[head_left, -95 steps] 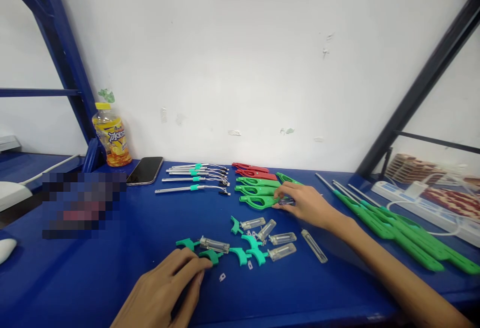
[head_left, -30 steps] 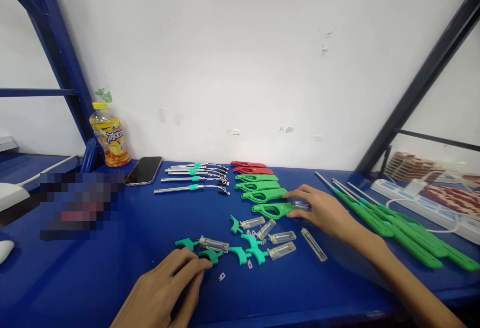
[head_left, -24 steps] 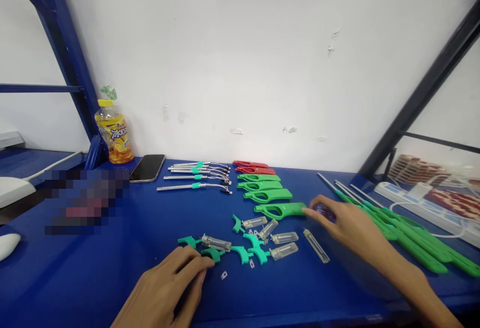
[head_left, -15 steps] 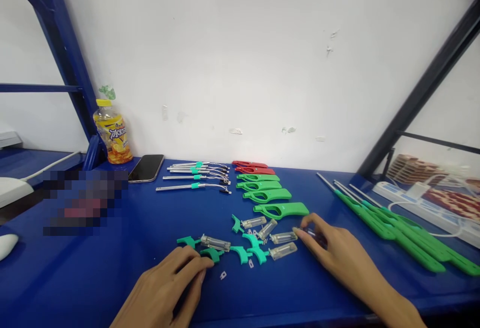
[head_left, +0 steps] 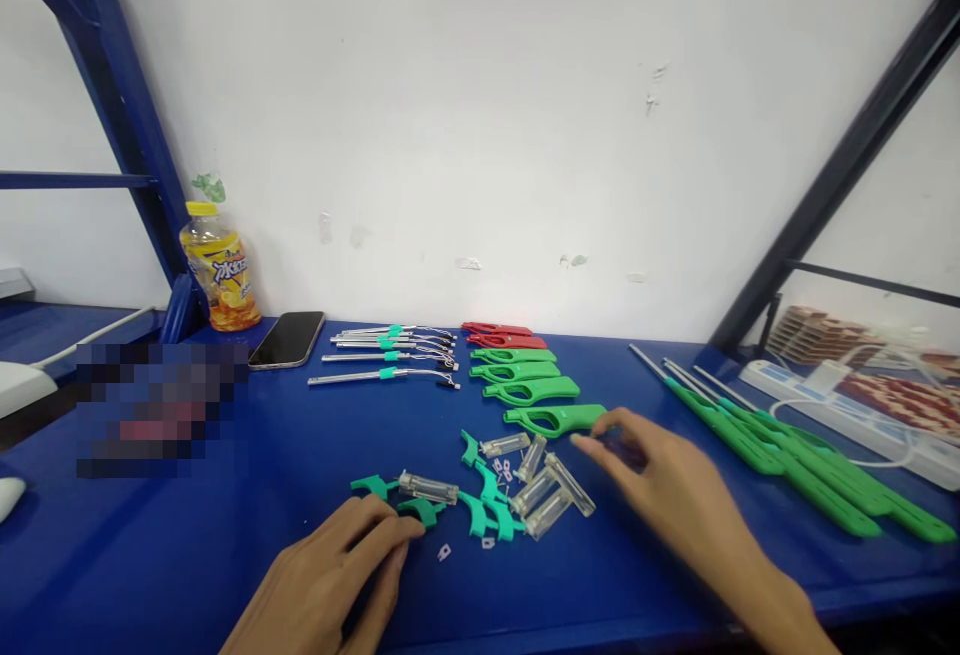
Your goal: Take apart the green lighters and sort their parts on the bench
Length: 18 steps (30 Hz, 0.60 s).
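Note:
My left hand (head_left: 341, 565) rests on the blue table with fingers loosely bent, fingertips beside a teal-green trigger piece (head_left: 421, 510). A clear lighter fuel tank (head_left: 429, 488) lies just beyond it. My right hand (head_left: 664, 480) hovers at the right of the parts, thumb and forefinger apart, nothing visible between them. Near its fingertips, a clear tank (head_left: 570, 485) leans across others (head_left: 534, 493) in a loose cluster. More trigger pieces (head_left: 474, 513) and small pale clips (head_left: 444, 553) are scattered between the hands.
Green lighter shells (head_left: 532, 392) and red ones (head_left: 506, 342) lie in a column behind, beside metal rods with wires (head_left: 356, 376). Long green lighters (head_left: 787, 455) and a power strip (head_left: 862, 420) are at right. A phone (head_left: 287, 340) and bottle (head_left: 221, 270) stand left.
My right hand has shifted left; another clear tank now lies in the open by its fingertips, and the nearby tanks have been pushed left and closer together. My left hand stays put.

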Available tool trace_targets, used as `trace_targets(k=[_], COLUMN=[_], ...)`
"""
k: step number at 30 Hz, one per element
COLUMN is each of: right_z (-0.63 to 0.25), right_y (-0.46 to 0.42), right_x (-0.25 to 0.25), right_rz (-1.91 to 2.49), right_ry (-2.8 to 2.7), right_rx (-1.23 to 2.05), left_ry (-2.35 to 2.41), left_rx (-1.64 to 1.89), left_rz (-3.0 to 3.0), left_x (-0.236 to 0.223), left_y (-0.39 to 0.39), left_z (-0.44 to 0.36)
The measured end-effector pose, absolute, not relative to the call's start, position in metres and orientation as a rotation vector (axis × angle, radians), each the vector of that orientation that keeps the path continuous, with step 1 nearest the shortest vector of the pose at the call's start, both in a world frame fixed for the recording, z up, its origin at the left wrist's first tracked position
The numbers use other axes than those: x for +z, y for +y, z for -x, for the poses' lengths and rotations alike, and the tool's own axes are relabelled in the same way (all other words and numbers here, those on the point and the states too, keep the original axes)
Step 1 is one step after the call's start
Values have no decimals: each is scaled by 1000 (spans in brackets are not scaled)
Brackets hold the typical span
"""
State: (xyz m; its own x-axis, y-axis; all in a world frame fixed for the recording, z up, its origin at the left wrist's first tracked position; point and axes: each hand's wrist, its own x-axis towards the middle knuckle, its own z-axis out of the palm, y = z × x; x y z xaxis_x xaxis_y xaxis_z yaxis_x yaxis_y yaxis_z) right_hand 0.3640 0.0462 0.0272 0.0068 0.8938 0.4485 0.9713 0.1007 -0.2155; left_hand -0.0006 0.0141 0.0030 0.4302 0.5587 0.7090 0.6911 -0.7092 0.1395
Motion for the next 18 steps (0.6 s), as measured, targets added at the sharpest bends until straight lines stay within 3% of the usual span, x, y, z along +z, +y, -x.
trace_targets(k=[4, 8, 18], right_z=[-433, -484, -507], right_y=[44, 36, 50], right_x=[48, 57, 15], right_rz=[2052, 2206, 2422], right_ry=[-1620, -1563, -1520], right_rx=[-481, -546, -512], left_ry=[-1072, -1075, -1112], left_rx=[-1198, -1196, -1125], left_rz=[2486, 2474, 2477], left_x=[5, 5, 4], left_y=[15, 15, 14], left_z=[-3, -4, -2])
